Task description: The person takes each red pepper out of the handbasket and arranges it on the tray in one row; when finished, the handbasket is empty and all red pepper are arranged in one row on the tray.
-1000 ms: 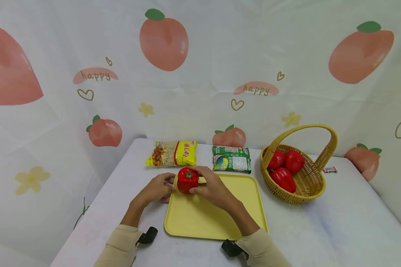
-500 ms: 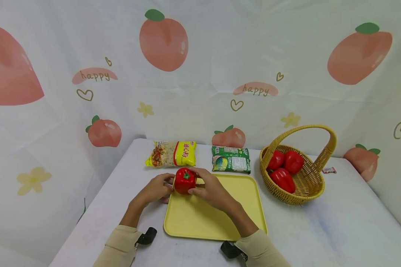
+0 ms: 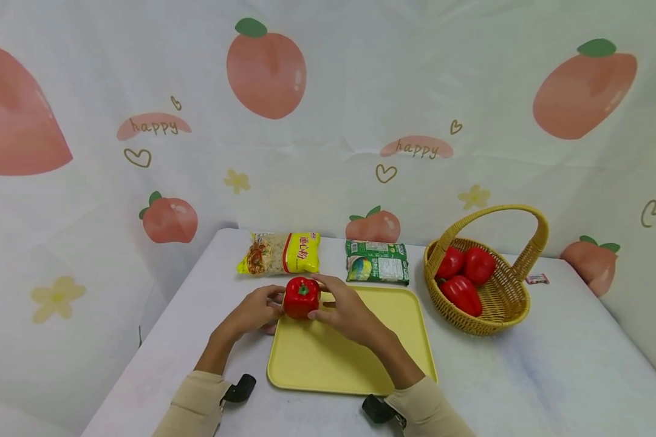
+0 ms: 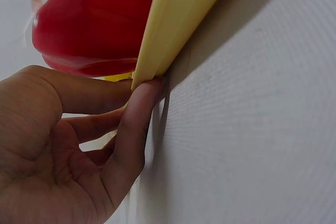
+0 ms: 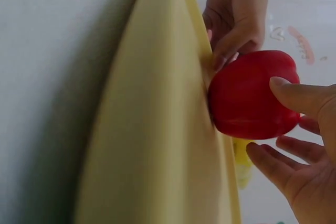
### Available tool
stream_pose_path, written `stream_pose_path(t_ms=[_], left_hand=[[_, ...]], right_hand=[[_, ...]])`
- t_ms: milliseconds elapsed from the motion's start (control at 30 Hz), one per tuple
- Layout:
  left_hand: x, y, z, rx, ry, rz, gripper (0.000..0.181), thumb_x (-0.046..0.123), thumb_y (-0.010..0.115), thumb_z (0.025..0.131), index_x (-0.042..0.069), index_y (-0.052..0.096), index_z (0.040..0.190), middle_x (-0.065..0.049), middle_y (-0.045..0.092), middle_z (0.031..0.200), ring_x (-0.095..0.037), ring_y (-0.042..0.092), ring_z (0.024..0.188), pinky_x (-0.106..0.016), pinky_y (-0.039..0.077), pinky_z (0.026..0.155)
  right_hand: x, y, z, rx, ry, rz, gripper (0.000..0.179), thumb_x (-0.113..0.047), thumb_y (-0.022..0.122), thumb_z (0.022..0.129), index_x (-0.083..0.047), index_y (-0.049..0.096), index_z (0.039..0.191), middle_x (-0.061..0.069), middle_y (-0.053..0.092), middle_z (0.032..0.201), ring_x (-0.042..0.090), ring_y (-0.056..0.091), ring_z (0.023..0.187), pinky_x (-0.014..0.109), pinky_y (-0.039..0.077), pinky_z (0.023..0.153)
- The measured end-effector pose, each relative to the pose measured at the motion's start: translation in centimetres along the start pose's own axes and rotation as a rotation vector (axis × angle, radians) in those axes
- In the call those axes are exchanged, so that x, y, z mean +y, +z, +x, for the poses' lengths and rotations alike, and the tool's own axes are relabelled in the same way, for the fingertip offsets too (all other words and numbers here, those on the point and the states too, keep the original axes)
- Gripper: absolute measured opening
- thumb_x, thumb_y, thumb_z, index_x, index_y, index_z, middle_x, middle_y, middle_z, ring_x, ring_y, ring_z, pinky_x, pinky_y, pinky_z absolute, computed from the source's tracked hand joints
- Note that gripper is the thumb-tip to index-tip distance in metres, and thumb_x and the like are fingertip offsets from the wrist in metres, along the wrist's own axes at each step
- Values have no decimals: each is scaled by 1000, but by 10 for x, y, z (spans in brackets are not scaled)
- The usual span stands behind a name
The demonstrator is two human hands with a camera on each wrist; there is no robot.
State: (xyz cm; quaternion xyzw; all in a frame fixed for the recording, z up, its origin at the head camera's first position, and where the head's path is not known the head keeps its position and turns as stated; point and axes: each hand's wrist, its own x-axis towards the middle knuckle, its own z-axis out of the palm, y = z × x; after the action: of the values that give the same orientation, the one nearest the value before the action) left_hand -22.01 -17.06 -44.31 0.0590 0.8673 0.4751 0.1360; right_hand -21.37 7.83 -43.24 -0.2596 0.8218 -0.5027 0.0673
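Observation:
A glossy red bell pepper (image 3: 301, 298) with a green stem stands upright at the far left corner of the yellow tray (image 3: 350, 364). My right hand (image 3: 345, 308) grips the pepper from the right; in the right wrist view its thumb (image 5: 294, 94) presses the side and other fingers reach behind. At the tray's left edge, my left hand (image 3: 256, 308) pinches the rim between thumb and finger, as the left wrist view shows. The left fingers sit close beside the pepper (image 4: 97, 24). The tray's left edge is partly hidden by the pepper and left hand.
Behind the tray lie a yellow pasta bag (image 3: 280, 254) and a green packet (image 3: 377, 261). To the right stands a wicker basket (image 3: 503, 297) with a tall handle, holding three red peppers (image 3: 463, 295). A small wrapper (image 3: 537, 278) lies beyond it.
The bell pepper and my right hand have shifted slightly left toward the tray's edge. My left hand stays at the rim.

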Motion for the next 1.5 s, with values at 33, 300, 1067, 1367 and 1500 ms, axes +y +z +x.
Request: stream_pose_path(t_ms=[33, 300, 1067, 1367, 1500], left_hand=[[0, 0, 0, 1, -1, 3, 59, 6, 66, 88, -3, 58, 146, -15, 66, 125, -29, 67, 114, -39, 66, 78], [-1, 3, -1, -2, -19, -11, 58, 6, 67, 90, -3, 56, 147, -16, 65, 128, -28, 67, 112, -39, 66, 75], [-4, 0, 4, 2, -31, -22, 61, 4, 65, 87, -2, 56, 147, -17, 65, 126, -27, 68, 107, -35, 66, 69], [-5, 0, 6, -2, -45, -20, 63, 4, 66, 86, -2, 56, 148, -17, 64, 128, -28, 68, 109, -35, 66, 70], [-6, 0, 7, -5, -45, -25, 63, 4, 65, 86, -2, 55, 149, -17, 64, 128, -27, 68, 107, -35, 66, 69]], right_hand=[[0, -2, -1, 0, 1, -11, 75, -17, 80, 96, -7, 42, 160, 13, 48, 158, 35, 54, 142, 48, 58, 105], [-4, -26, -12, 71, -36, -116, 70, -20, 81, 95, -10, 49, 157, 12, 52, 158, 36, 58, 138, 51, 59, 102], [-14, -124, -52, 244, -11, -178, 49, -22, 84, 92, -10, 68, 137, 12, 71, 132, 34, 72, 111, 51, 62, 95], [-10, -157, -75, 305, 55, -240, 50, -26, 82, 94, -10, 67, 139, 12, 71, 134, 32, 71, 116, 24, 59, 92], [-8, -169, -86, 331, 118, -266, 52, -27, 80, 95, -8, 66, 141, 14, 69, 136, 35, 68, 119, 16, 55, 89]])
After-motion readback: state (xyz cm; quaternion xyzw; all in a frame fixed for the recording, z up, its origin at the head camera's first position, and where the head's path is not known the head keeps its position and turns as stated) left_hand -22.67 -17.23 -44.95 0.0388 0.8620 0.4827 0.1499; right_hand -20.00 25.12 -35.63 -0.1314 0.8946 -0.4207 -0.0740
